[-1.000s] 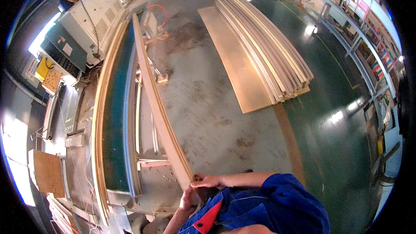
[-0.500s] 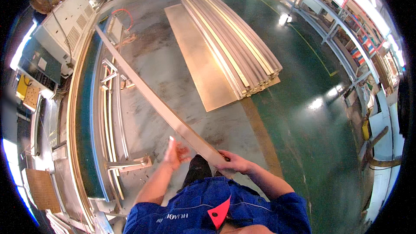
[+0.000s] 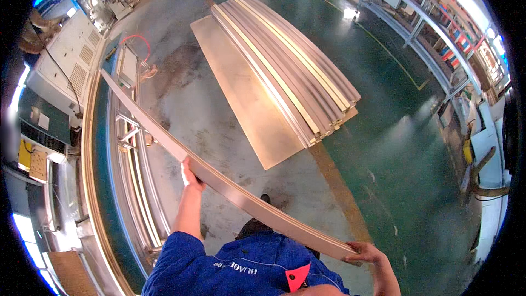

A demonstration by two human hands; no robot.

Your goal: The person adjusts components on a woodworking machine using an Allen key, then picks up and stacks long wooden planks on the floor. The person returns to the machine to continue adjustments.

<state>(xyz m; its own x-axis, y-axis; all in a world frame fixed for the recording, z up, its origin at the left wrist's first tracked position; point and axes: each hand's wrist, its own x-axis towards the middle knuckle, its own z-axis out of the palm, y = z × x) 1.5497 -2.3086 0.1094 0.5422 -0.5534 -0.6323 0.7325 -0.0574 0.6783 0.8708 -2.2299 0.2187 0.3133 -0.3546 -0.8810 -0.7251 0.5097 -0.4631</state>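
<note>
A long, narrow grey-brown board (image 3: 239,196) runs slantwise across in front of me, its far end over the machine at the left. My left hand (image 3: 192,174) is closed on its edge, partway along. At the near end on the right, my right hand (image 3: 368,253) grips the board between thumb and fingers. Some fingers of both hands are hidden by the board.
A stack of long grey-brown and yellowish strips (image 3: 290,66) lies on a flat tan sheet (image 3: 236,98) on the floor ahead. A long blue-green conveyor bed (image 3: 104,148) lines the left. Metal racks (image 3: 408,35) stand along the right.
The right hand has moved right with the board's near end. My left hand, open and off the board before, has come forward and taken hold of it. The view has shifted.
</note>
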